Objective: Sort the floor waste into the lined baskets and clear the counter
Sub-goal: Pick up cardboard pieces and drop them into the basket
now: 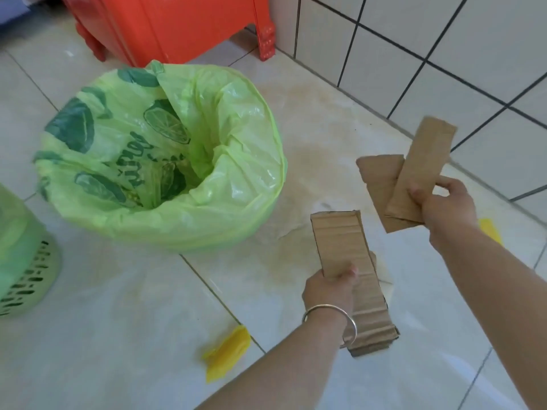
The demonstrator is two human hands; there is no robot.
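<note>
My left hand (328,288), with a silver bangle on the wrist, grips a long strip of corrugated cardboard (343,247) above the floor. My right hand (447,205) holds two crossed cardboard strips (414,170) further right, near the wall. A basket lined with a green printed bag (242,161) stands open to the left of both hands; I see only bag folds inside. Two yellow scraps lie on the tiles: one (226,352) below my left forearm, another (490,229) partly hidden behind my right wrist.
A second green perforated basket (26,276) with a green liner shows at the left edge. An orange plastic stool (165,25) stands behind the lined basket. A white tiled wall (429,54) runs along the right. The floor tiles carry a yellowish stain (310,137).
</note>
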